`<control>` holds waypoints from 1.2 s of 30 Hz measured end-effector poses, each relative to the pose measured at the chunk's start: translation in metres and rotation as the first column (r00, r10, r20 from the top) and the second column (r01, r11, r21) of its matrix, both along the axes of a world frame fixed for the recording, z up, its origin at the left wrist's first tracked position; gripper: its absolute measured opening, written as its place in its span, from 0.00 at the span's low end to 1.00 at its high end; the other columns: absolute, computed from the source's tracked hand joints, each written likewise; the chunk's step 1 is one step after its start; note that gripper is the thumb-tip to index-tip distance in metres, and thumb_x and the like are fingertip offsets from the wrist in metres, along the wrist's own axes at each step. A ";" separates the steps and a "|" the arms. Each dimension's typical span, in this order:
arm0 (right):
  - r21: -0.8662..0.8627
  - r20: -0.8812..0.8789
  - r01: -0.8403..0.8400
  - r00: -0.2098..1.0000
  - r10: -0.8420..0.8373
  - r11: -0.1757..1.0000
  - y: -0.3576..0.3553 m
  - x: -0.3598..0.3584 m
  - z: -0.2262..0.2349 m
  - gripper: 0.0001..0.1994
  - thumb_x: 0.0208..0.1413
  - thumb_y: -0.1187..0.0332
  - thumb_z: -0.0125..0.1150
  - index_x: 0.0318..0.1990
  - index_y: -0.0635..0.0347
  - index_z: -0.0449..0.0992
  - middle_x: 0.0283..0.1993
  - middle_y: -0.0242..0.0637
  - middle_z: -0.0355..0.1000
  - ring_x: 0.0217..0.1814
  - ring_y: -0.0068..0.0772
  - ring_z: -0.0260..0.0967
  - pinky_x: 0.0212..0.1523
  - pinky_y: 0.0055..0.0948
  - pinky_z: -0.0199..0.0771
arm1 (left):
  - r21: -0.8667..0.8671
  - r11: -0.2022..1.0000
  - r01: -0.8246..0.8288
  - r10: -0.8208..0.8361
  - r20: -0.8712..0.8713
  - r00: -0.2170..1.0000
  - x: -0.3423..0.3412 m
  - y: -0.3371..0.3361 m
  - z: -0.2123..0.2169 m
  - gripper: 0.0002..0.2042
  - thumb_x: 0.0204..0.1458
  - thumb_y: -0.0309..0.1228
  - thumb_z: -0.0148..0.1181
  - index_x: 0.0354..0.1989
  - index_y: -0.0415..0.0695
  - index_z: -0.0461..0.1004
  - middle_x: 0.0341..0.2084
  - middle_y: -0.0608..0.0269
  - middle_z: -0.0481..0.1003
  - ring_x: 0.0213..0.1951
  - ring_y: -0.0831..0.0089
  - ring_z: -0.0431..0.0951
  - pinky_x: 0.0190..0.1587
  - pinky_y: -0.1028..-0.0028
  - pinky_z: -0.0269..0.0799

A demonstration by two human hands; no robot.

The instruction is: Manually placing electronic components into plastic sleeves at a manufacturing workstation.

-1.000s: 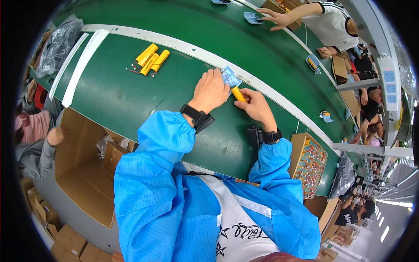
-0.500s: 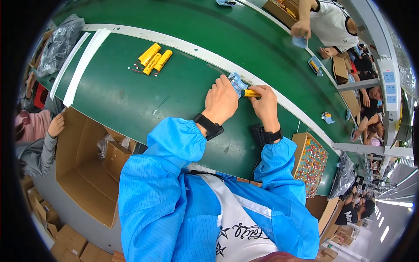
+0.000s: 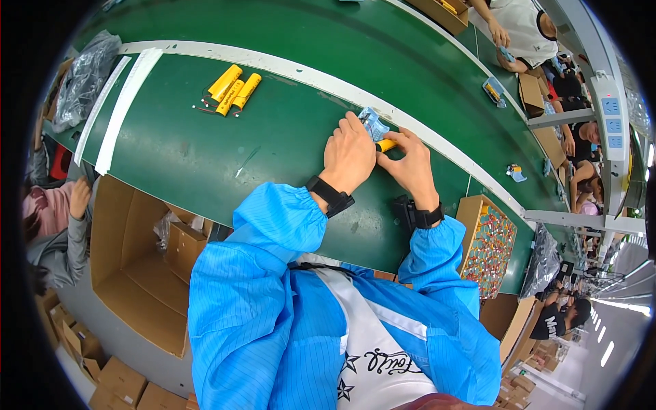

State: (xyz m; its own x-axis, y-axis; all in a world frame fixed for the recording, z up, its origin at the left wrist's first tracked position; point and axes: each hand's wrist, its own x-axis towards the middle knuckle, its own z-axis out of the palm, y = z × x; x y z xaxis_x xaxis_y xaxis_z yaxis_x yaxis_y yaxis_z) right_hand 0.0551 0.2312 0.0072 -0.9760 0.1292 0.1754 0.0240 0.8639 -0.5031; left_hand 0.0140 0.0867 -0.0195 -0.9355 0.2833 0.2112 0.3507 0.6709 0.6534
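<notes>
Yellow cylinder [image 3: 387,145], light-blue casing [image 3: 375,126], pinstriped blue jacket [image 3: 236,301]

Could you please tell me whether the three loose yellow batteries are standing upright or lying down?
Lying down: the three yellow batteries stretch lengthwise along the green tabletop, their long sides showing.

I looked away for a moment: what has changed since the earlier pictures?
The left hand and blue plastic shell shifted right; the right hand turned its yellow battery more sideways. A co-worker's hand picked up another blue shell. Unchanged: the right hand's hold, and three yellow batteries grouped at left.
</notes>
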 end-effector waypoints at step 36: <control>-0.060 -0.148 -0.087 0.986 0.077 0.994 -0.038 -0.015 -0.009 0.16 0.42 0.69 0.70 0.41 0.61 0.81 0.60 0.57 0.62 0.59 0.57 0.65 0.58 0.43 0.68 | -0.062 0.942 0.330 -0.331 -0.014 0.943 -0.012 -0.062 0.030 0.18 0.48 0.22 0.59 0.50 0.47 0.70 0.46 0.53 0.70 0.40 0.48 0.76 0.44 0.57 0.72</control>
State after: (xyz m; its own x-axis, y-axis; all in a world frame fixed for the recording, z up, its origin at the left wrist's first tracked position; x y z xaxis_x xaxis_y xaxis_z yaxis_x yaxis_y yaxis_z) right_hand 0.0399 0.1934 -0.0022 -0.9484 0.0658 0.3101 -0.1233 0.8246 -0.5521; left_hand 0.0018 0.0249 0.0104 -0.7820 0.5881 0.2065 0.5742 0.5508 0.6058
